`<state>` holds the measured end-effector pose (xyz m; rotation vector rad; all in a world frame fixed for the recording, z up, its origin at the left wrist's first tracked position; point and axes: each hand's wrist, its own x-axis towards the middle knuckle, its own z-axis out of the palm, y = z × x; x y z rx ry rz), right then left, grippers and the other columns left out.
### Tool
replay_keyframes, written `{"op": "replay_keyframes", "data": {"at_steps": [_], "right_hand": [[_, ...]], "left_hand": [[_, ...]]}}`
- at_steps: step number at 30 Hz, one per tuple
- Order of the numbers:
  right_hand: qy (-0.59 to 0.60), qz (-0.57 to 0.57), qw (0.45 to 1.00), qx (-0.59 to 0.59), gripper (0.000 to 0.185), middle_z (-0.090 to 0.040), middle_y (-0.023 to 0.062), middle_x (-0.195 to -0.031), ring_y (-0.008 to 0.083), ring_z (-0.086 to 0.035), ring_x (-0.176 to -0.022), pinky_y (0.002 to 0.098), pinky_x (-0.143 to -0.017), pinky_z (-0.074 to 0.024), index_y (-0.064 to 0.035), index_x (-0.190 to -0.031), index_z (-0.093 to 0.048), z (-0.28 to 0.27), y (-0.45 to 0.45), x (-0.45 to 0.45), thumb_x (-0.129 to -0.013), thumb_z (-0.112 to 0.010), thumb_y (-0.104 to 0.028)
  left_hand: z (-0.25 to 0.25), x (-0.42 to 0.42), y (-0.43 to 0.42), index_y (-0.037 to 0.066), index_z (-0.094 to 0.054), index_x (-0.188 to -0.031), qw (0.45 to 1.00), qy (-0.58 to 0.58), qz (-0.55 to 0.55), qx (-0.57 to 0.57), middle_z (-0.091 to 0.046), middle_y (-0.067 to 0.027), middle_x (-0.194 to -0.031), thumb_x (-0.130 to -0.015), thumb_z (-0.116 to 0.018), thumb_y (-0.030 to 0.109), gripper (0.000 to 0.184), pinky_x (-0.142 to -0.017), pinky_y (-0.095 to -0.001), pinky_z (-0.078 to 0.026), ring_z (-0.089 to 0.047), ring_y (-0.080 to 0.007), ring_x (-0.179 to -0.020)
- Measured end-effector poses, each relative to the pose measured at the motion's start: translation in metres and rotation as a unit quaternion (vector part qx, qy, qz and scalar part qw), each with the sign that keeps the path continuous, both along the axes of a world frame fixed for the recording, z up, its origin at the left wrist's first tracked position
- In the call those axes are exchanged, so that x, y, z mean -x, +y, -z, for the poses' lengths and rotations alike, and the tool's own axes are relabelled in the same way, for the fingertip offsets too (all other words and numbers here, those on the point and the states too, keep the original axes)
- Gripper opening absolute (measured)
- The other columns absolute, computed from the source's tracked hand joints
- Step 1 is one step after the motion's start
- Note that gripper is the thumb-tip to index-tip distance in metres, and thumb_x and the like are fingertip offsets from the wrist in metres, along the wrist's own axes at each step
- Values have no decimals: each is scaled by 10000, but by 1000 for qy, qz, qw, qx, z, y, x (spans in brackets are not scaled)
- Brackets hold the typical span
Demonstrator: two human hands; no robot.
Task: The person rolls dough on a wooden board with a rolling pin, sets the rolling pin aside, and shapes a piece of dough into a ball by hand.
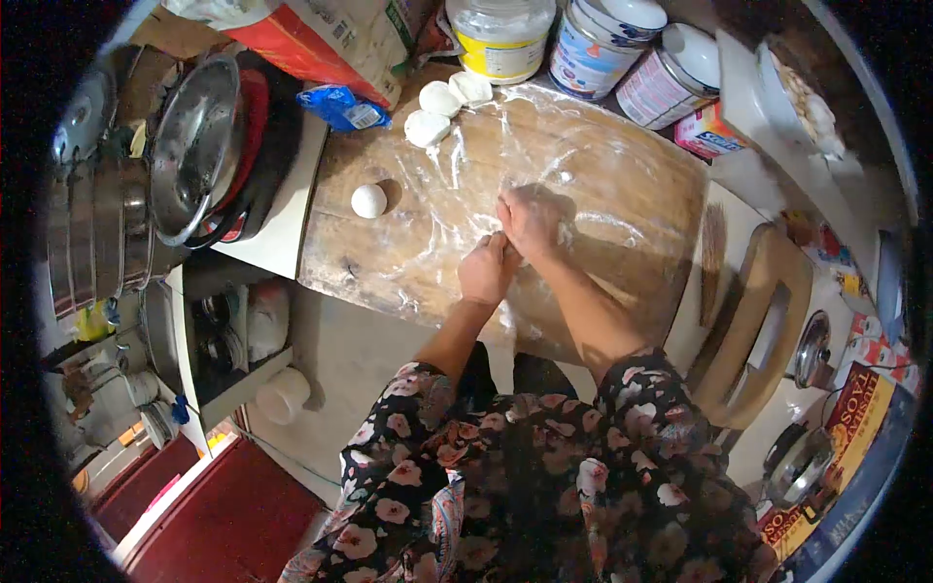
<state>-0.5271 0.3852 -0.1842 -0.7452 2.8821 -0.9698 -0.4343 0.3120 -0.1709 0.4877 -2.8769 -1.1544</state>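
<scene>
Over the middle of a floured wooden board [389, 262], my two hands meet with their fingers closed. My left hand [487, 269] is lower and to the left, its fingertips touching my right hand [531, 223]. Whatever lies between the fingers is hidden. A round white dough ball [369, 201] rests on the board to the left of my hands. Several flattened white dough pieces [428, 127] lie together at the board's back edge. White flour is smeared around my hands.
Tubs and cans [595, 49] stand behind the board, beside a blue packet [344, 108] and a large bag [330, 39]. Metal pans [197, 146] are at the left. To the right are a small brush [713, 262] and a wooden frame-like object [753, 330].
</scene>
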Motion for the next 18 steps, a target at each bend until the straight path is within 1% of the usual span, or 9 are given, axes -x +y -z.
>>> {"op": "replay_keyframes", "data": {"at_steps": [2, 3, 4, 6, 7, 10, 12, 16, 18], "right_hand": [[-69, -31, 997, -8, 212, -608, 157, -797, 370, -568, -772, 433, -666, -443, -125, -974, -553, -16, 7, -13, -824, -517, -270], [-24, -33, 996, 84, 223, -601, 154, -857, 371, -552, -834, 434, -683, -438, -94, -989, -538, -20, 14, -16, -824, -524, -243], [-26, -30, 996, 82, 223, -601, 154, -857, 371, -552, -834, 434, -683, -438, -94, -989, -538, -21, 20, -18, -824, -524, -243], [-14, 164, 977, 139, 240, -589, 146, -909, 360, -541, -858, 450, -698, -426, -70, -980, -529, -20, 28, -29, -803, -560, -229], [-18, 167, 976, 138, 240, -589, 146, -909, 360, -541, -858, 450, -698, -426, -70, -980, -529, -19, 29, -36, -803, -560, -229], [72, 14, 997, -9, 117, -556, 71, -849, 301, -522, -826, 401, -661, -442, -106, -784, -559, -13, 26, -48, -745, -591, -211], [44, 12, 999, -9, 111, -537, 56, -836, 291, -519, -814, 386, -652, -444, -114, -748, -566, -6, 17, -51, -712, -612, -208], [48, -8, 999, -16, 128, -519, 68, -799, 275, -513, -793, 383, -651, -439, -96, -729, -567, 2, 3, -38, -713, -620, -211], [106, -39, 993, -29, 176, -529, 71, -789, 268, -504, -815, 385, -701, -436, -75, -702, -565, 9, -4, -19, -711, -626, -240]], "left_hand": [[-3, -7, 5, 82, -557, -862, 996, -78, 8, 41, -597, -150, -804, -782, -534, 306, 239, -598, -453, -449, -572, -365, -691], [-7, -15, 11, 72, -583, -841, 998, -68, -12, -4, -604, -166, -769, -787, -518, 328, 270, -608, -452, -445, -569, -371, -694], [-10, -24, 18, 72, -583, -841, 997, -70, -10, -6, -604, -166, -769, -787, -518, 328, 270, -608, -452, -445, -569, -371, -694], [-33, -37, 28, 61, -590, -802, 980, -161, -44, -112, -596, -181, -734, -804, -495, 324, 280, -609, -445, -441, -564, -384, -696], [-21, -43, 33, 55, -590, -775, 985, -131, -27, -109, -591, -189, -721, -809, -483, 329, 297, -604, -444, -438, -563, -391, -702], [-13, -46, 37, 36, -591, -758, 981, -167, -54, -86, -591, -203, -724, -806, -481, 337, 324, -605, -456, -438, -569, -394, -708], [-6, -47, 28, 26, -567, -798, 981, -148, -48, -117, -590, -223, -730, -798, -502, 337, 318, -609, -473, -436, -573, -398, -716], [-19, -32, 15, 48, -513, -856, 980, -156, -109, -59, -596, -212, -739, -802, -516, 309, 266, -605, -488, -431, -574, -395, -695], [-16, -21, 9, 63, -499, -870, 980, -157, -103, -68, -598, -202, -739, -802, -519, 302, 250, -602, -489, -430, -573, -392, -688]]}}
